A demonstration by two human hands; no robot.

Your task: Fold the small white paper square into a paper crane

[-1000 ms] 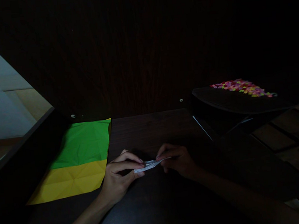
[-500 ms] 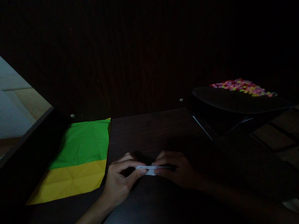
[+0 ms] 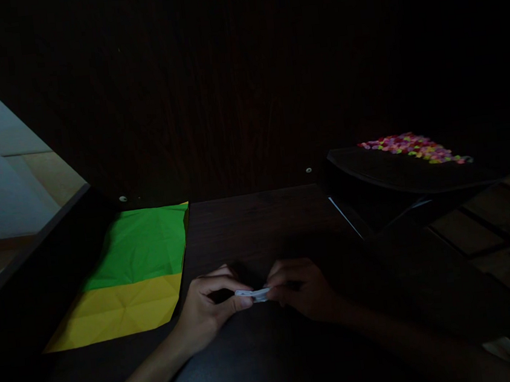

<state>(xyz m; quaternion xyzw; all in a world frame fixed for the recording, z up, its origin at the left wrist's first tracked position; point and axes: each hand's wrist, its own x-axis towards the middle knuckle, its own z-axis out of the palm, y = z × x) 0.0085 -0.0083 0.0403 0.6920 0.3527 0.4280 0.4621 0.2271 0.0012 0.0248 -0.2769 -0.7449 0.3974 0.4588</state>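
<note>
A small folded strip of white paper is pinched between both hands just above the dark table. My left hand grips its left end with thumb and forefinger. My right hand holds the right end, fingers curled over it. Only a short piece of the strip shows between the fingertips. The scene is dim.
A creased green sheet lies over a yellow sheet at the left of the table. A dark tray at the right holds several small colourful pieces. A dark wooden panel rises behind the table; wooden slats sit at far right.
Both hands moved closer together and slightly nearer to me. The white strip shows shorter between the fingertips than a second ago.
</note>
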